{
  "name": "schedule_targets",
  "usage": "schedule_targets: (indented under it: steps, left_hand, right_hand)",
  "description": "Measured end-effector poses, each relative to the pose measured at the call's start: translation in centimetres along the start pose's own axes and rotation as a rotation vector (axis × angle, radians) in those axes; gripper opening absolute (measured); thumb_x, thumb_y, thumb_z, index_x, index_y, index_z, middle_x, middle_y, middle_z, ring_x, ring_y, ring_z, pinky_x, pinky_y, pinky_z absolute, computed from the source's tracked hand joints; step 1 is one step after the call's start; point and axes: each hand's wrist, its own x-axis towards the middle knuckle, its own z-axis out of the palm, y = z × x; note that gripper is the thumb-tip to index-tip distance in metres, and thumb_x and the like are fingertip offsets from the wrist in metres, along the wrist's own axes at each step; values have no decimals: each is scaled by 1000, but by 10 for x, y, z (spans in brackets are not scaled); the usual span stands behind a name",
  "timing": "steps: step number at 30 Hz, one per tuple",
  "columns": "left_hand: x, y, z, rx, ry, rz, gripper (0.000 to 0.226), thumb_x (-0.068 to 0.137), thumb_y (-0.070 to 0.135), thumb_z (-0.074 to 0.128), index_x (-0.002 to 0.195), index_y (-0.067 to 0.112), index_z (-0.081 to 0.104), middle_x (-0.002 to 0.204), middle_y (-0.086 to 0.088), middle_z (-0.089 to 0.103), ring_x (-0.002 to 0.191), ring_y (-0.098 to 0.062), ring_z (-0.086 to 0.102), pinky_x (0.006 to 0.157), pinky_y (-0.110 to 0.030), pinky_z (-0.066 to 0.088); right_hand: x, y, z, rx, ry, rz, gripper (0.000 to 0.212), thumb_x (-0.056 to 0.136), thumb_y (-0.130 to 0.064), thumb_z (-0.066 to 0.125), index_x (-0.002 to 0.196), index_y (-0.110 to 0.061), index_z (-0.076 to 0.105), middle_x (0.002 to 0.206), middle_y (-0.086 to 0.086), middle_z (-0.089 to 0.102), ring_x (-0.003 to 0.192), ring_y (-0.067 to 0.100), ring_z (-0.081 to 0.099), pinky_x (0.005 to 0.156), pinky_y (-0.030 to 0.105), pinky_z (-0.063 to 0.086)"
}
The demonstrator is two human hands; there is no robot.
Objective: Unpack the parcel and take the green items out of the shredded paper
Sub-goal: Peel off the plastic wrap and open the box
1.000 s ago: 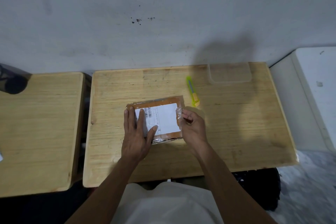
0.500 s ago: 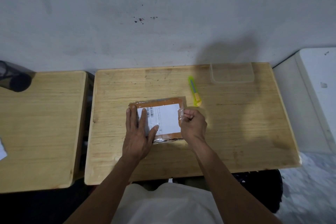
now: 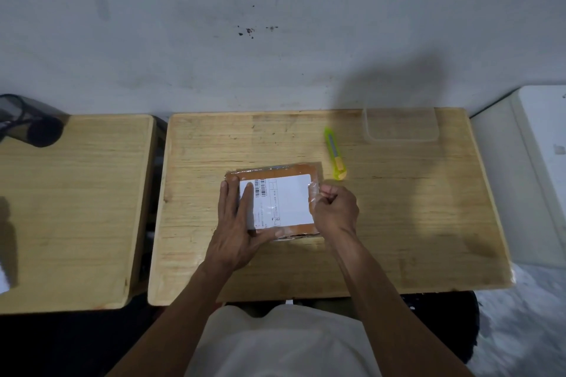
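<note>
A brown cardboard parcel point(image 3: 286, 173) with a white shipping label lies flat in the middle of the wooden table point(image 3: 413, 208), wrapped in clear tape. My left hand point(image 3: 237, 223) presses flat on its left side, fingers straight and thumb along the near edge. My right hand point(image 3: 335, 213) is curled at the parcel's right edge and pinches the clear tape there. The parcel is closed, so its contents are hidden.
A yellow-green utility knife point(image 3: 334, 152) lies just beyond the parcel's far right corner. A clear plastic tray point(image 3: 401, 125) stands at the table's back right. A second wooden table point(image 3: 70, 211) is on the left, and a white cabinet point(image 3: 533, 162) on the right.
My right hand's fingers have closed tighter on the tape at the parcel's right edge. My left hand has stayed pressed on the parcel.
</note>
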Motion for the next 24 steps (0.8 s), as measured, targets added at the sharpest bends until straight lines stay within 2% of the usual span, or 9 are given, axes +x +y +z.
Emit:
schedule_targets:
  steps: [3,6,8,10,12,14,17,19,24]
  left_hand:
    - [-1,-1,-1,-11,-5,26,129,71,93,49,162,14,5,170,-7,-19,156,-26,-21,122,-47,2]
    - [0,1,-2,-48,-17,9,137,65,96,53,162,10,8,170,-6,-20,156,-23,-23,122,-45,0]
    - [0,2,-4,-72,-7,13,137,64,94,56,162,9,11,170,-5,-18,156,-21,-22,122,-42,1]
    - [-2,2,-6,-88,11,33,136,64,91,60,161,9,13,170,-5,-17,157,-22,-19,123,-41,3]
    - [-3,3,-7,-109,14,35,134,64,90,62,161,10,14,170,-4,-17,157,-23,-16,123,-40,7]
    - [-4,5,-7,-120,23,27,133,65,90,61,161,11,14,170,-3,-16,157,-21,-16,123,-37,8]
    - [-6,5,-5,-113,36,19,132,66,88,62,161,10,14,170,-4,-16,158,-22,-15,123,-35,6]
    - [-7,5,-4,-112,32,12,130,66,85,66,161,10,15,170,-5,-15,158,-24,-14,123,-38,8]
    - [-8,4,-5,-108,37,21,130,66,82,69,161,12,13,170,-6,-15,158,-26,-13,123,-43,11]
  right_hand:
    - [-2,-3,-1,-51,3,-8,27,89,-1,57,114,-11,65,97,-4,63,91,14,61,73,22,47]
    - [2,-6,-3,95,-12,138,22,92,-6,59,111,-13,68,101,-1,67,89,15,63,68,22,48]
    - [7,-8,-7,204,-17,239,15,90,-5,61,98,-14,69,94,1,68,81,14,63,60,20,47]
    - [10,-6,-10,232,-26,285,16,89,0,61,89,-13,69,90,1,68,78,13,62,55,20,44]
    - [11,-1,-10,180,-35,242,19,89,0,59,98,-12,71,96,3,70,79,12,64,57,19,46]
    - [8,3,-8,97,-32,148,21,91,-3,58,105,-12,71,103,3,71,84,14,66,64,22,51]
    - [-1,6,-6,-51,3,-13,22,90,-5,56,106,-14,68,99,-3,69,88,13,64,79,25,51]
    - [-6,7,-6,-82,31,-58,22,89,-5,56,107,-13,67,98,-3,69,91,15,64,85,29,53]
    - [-4,6,-11,-88,17,-13,19,88,-7,61,104,-13,69,99,-1,70,93,16,65,76,20,45]
